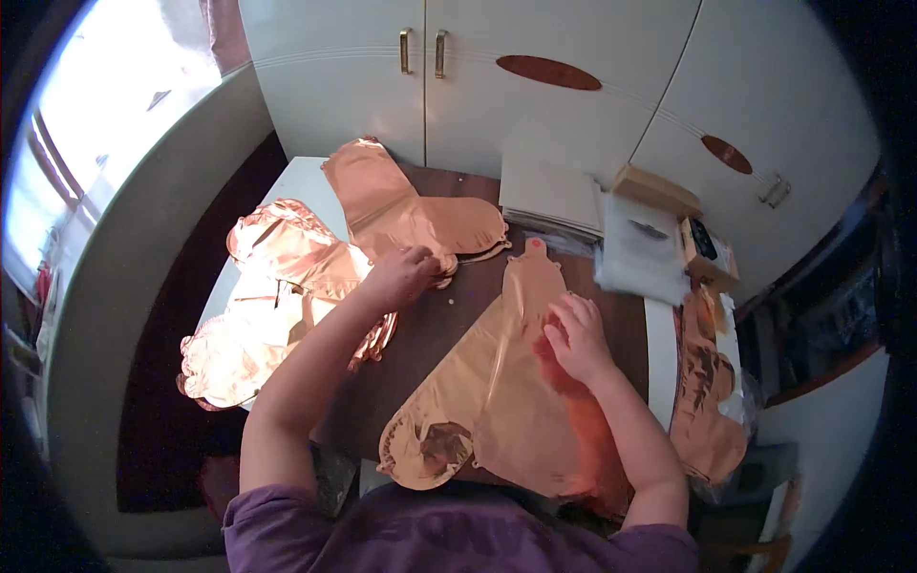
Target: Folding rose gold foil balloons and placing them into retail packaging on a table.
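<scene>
Flat rose-gold foil balloons lie over the dark brown table mat. My left hand (406, 275) reaches to the lower corner of an angled foil balloon (382, 205) at the back, its fingers curled in around the tabbed edge. In front of me stretches a larger flat foil balloon (497, 382) with a rounded lower end and a narrow tab at its top. Above its right side is my right hand (578, 336), fingers apart and slightly bent, holding nothing; whether the fingertips touch the foil I cannot tell. A reddish reflection of that hand shows on the foil.
Crumpled shiny foil balloons (277, 306) are heaped at the left. A stack of pale flat boards (551, 196), a clear plastic pack (645, 248) and a small open box (709, 253) stand at the back right. More foil (707, 411) lies at the right edge. White cabinets (334, 86) rise behind.
</scene>
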Tool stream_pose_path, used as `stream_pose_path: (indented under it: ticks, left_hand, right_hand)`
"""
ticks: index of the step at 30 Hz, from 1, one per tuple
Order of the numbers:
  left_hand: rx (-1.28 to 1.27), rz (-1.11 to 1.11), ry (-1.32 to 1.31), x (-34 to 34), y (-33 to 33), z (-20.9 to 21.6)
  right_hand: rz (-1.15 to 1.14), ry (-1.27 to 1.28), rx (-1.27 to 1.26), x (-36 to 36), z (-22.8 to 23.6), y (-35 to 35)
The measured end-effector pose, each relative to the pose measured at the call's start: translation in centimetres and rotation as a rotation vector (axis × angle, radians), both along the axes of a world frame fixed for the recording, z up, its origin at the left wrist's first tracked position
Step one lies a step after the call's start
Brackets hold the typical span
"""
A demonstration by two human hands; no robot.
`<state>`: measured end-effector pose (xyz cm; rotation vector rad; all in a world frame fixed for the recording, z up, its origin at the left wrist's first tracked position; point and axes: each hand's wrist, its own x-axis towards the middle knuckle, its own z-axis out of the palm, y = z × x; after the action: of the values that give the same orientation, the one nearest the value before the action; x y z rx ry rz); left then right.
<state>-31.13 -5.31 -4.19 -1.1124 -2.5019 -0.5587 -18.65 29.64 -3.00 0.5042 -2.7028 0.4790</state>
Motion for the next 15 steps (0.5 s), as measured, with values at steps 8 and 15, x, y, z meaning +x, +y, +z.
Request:
stream_pose_path:
  ticks: [8, 15]
  left_hand:
    - [-0.251, 0.112, -0.001, -3.3, -1.5, 1.2]
    - [0.289, 0.302, -0.521, -2.3, 2.0, 8.1]
  right_hand:
    - [0.434, 0.088, -0.181, -7.6, 3.0, -9.7]
    - [0.419, 0.1, 0.264, -13.2, 0.6, -13.0]
